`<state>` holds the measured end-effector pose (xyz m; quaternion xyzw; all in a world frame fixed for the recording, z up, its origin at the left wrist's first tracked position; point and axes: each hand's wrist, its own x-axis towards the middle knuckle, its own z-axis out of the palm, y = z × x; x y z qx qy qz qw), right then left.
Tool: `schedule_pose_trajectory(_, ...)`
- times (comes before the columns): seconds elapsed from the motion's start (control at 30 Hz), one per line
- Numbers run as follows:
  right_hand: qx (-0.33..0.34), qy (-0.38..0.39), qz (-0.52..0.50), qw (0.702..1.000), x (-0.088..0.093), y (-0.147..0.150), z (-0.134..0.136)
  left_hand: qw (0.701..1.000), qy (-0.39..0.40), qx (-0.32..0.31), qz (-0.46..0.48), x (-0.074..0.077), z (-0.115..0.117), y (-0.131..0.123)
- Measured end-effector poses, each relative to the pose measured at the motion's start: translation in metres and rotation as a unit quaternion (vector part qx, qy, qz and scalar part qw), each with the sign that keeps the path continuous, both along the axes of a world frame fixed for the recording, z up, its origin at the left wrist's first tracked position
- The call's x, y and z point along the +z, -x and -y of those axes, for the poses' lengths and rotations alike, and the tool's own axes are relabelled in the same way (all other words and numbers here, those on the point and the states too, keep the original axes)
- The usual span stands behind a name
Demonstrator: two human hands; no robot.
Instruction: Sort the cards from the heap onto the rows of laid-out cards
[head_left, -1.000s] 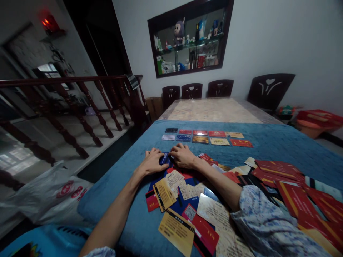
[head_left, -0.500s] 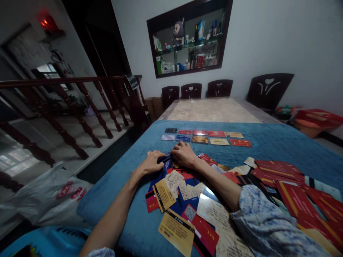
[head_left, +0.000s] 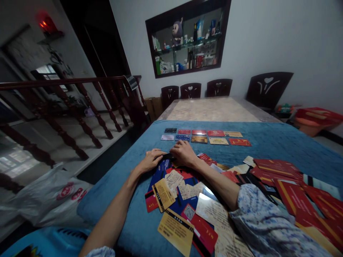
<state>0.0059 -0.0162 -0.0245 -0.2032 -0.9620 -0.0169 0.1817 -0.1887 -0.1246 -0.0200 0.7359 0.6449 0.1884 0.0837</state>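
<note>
Between my left hand (head_left: 153,159) and my right hand (head_left: 183,152) is a dark card (head_left: 168,156), its two ends gripped in my curled fingers. Most of the card's face is hidden by the hands. Below them lies a loose pile of cards: a blue card (head_left: 161,170), a gold card (head_left: 163,194), a larger gold card (head_left: 176,231) and a red card (head_left: 204,233) with a black stripe. Just beyond my hands, cards are laid in two rows, among them a black card (head_left: 170,130) and a red card (head_left: 240,142).
A blue cloth (head_left: 128,217) covers the near part of the table. Red card sleeves (head_left: 300,200) are heaped at the right. Dark chairs (head_left: 269,89) stand behind the table. White plastic bags (head_left: 50,200) and a blue plastic stool (head_left: 53,242) are at the left.
My left hand's fingers have shifted slightly up and flattened along the card, which now shows darker between the hands. My right hand and the rows of cards stay nearly in place.
</note>
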Motion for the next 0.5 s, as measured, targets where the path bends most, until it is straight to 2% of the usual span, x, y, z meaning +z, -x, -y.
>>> schedule_pose_trajectory(0.27,-0.032,0.028,-0.074,0.996,-0.0061,0.0029,-0.0044,0.996,-0.057,0.072,-0.011,-0.0030,-0.0034,-0.0004)
schedule_pose_trajectory(0.5,-0.037,0.035,-0.094,0.994,-0.0046,0.0029,-0.0028,0.989,-0.105,0.104,-0.003,-0.0066,-0.0060,-0.0005)
